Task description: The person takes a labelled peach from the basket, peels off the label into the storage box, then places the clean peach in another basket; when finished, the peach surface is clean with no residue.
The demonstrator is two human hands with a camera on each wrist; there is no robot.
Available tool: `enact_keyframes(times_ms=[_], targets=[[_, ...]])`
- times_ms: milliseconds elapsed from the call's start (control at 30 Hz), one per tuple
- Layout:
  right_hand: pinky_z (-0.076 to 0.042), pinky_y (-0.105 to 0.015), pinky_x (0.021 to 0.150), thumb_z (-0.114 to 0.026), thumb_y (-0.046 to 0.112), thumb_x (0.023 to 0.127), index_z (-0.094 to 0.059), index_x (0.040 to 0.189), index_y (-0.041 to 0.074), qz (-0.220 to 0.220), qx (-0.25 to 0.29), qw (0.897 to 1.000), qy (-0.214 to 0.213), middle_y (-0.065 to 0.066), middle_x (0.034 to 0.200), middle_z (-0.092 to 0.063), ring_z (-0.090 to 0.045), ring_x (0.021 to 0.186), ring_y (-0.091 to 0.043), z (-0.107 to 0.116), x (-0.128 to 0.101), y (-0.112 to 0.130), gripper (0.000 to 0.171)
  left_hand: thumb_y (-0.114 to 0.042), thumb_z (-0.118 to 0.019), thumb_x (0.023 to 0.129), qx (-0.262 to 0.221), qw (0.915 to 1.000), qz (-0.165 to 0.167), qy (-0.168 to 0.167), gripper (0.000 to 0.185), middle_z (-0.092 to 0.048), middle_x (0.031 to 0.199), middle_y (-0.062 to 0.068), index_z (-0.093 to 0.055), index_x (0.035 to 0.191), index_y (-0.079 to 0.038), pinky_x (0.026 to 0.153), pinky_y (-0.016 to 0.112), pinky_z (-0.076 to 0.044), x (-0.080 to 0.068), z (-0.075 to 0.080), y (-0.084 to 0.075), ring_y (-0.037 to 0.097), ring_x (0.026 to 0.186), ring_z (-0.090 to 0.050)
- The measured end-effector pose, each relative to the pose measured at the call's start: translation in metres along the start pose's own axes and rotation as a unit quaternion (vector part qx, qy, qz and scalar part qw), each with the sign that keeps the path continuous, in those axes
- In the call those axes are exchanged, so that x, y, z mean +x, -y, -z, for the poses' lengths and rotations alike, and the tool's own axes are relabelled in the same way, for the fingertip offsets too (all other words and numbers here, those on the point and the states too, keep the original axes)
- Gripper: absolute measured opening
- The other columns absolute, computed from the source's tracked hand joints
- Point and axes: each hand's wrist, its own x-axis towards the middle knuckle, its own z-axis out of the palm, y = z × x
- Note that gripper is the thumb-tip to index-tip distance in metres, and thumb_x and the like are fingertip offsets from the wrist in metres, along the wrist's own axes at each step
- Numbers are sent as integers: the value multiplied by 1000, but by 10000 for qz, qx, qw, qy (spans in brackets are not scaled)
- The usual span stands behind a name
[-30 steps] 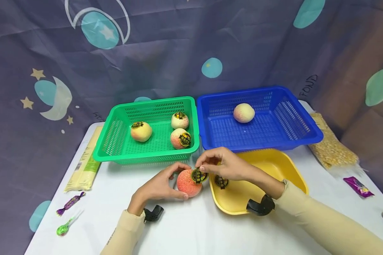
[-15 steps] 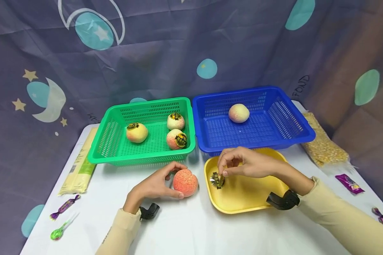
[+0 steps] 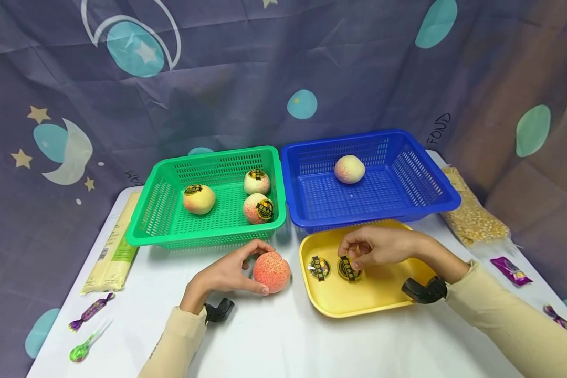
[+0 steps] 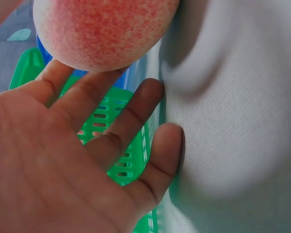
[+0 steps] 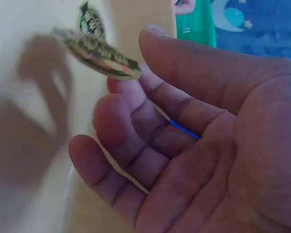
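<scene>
My left hand (image 3: 231, 273) holds a reddish-pink peach (image 3: 271, 272) on the white table, its thumb and fingers around the fruit's left side. In the left wrist view the speckled peach (image 4: 104, 31) rests against the fingers, while the lower fingers spread beside the cloth. My right hand (image 3: 380, 247) is over the yellow tray (image 3: 326, 307), pinching a round black-and-gold sticker (image 3: 349, 269) at its fingertips. From the right wrist, that sticker (image 5: 99, 56) appears tilted by the thumb and index finger. A similar sticker (image 3: 319, 268) lies in the tray's left part.
Behind stand a green basket (image 3: 208, 239) with three stickered peaches and a blue basket (image 3: 373, 215) with one peach. At left lie a long pale packet (image 3: 111, 252), a wrapped candy (image 3: 92, 311) and a lollipop (image 3: 79, 352). A corn bag (image 3: 477, 215) and purple candy (image 3: 511, 271) lie right.
My right hand has pulled the sticker off the peach and carried it rightward into the yellow tray, beside the other sticker. My left hand stays on the peach; the head view shifts slightly.
</scene>
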Motion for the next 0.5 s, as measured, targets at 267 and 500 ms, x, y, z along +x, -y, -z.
enact_keyframes(times_ms=[267, 500], targets=[[-50, -22, 70, -70, 9, 94, -59, 128, -3, -110, 165, 9998, -7, -6, 98, -60, -57, 79, -13, 0, -1, -10, 37, -28, -94, 71, -31, 10000, -5, -35, 75, -63, 131, -6, -53, 134, -28, 91, 40, -41, 0, 0, 0, 19, 120, -55], [-52, -24, 67, -69, 11, 95, -60, 130, -2, -135, 214, 9997, -73, -10, 104, -65, -61, 77, -18, -3, 0, -17, 38, -27, -94, 72, -1, 10000, 26, -14, 75, -62, 131, -7, -52, 134, -28, 92, 40, -41, 0, -1, 0, 18, 119, -55]])
